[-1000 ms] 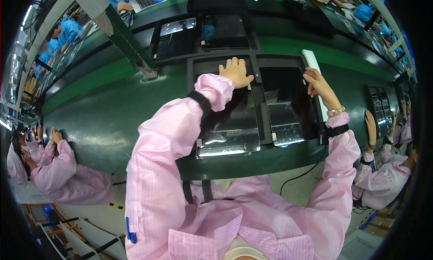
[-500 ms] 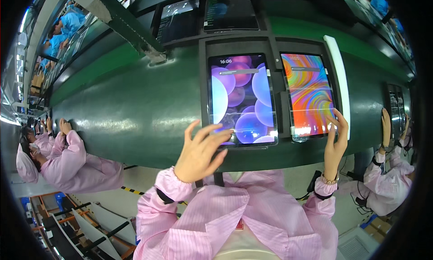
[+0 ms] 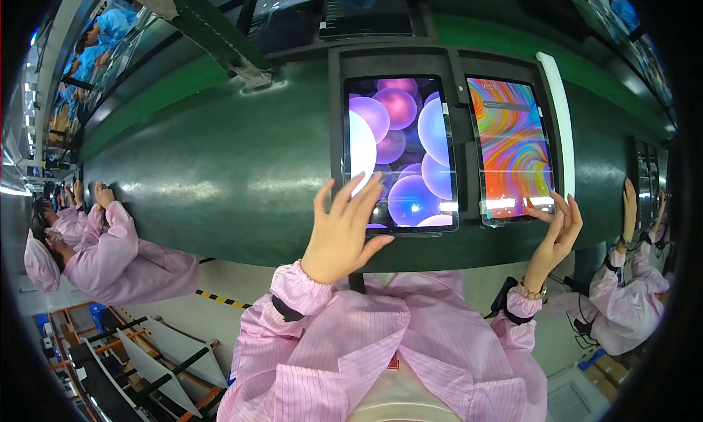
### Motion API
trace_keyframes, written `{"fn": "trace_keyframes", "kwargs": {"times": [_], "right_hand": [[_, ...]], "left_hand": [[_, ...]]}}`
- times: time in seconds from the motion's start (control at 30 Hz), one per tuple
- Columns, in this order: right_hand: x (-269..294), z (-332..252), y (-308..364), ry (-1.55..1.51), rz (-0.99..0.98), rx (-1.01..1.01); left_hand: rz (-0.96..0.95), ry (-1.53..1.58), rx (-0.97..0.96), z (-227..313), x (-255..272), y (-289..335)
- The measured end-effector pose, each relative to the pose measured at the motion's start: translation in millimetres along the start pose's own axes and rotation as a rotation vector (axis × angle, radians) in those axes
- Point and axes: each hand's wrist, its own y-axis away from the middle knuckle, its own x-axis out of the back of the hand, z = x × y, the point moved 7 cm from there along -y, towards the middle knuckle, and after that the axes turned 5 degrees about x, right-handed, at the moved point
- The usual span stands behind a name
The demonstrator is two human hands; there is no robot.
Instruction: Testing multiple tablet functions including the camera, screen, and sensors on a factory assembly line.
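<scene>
Two lit tablets lie side by side in a dark tray (image 3: 457,114). The left tablet (image 3: 410,154) shows purple and blue bubbles; swirling orange, red and green fill the smaller right tablet (image 3: 512,154). My left hand (image 3: 340,235) is open, fingers spread over the lower left part of the bubble screen, thumb pointing toward its bottom edge. Whether those fingertips touch the glass I cannot tell. At the lower right corner of the swirl screen, my right hand (image 3: 553,235) has its fingers apart, a fingertip at the glass. Neither hand holds anything.
Farther back lie two dark-screened tablets (image 3: 368,8). A white strip (image 3: 558,121) runs along the tray's right side. A green post (image 3: 205,34) rises from the green bench (image 3: 205,158) at left. People in pink work on both sides, with one co-worker's hand (image 3: 628,209) at right.
The clock and grey banner have gone from the bubble screen. My left hand has turned more upright, its fingers reaching higher. My right hand has shifted slightly down and right.
</scene>
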Motion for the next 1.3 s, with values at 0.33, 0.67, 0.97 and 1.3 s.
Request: {"fn": "trace_keyframes", "kwargs": {"times": [0.33,0.67,0.97,1.3], "right_hand": [[-22,0,-10,0.066,-0.181,0.003],[-41,-20,-24,0.176,-0.362,0.113],[-47,-34,-33,0.397,-0.444,0.194],[-83,-67,-73,0.543,-0.611,0.466]], "left_hand": [[0.002,-0.024,0.145,-17,11,-5],[0.091,-0.155,0.072,-47,31,-43],[0.086,-0.230,0.045,-64,18,-69],[0.101,-0.205,0.060,-62,26,-60]]}}
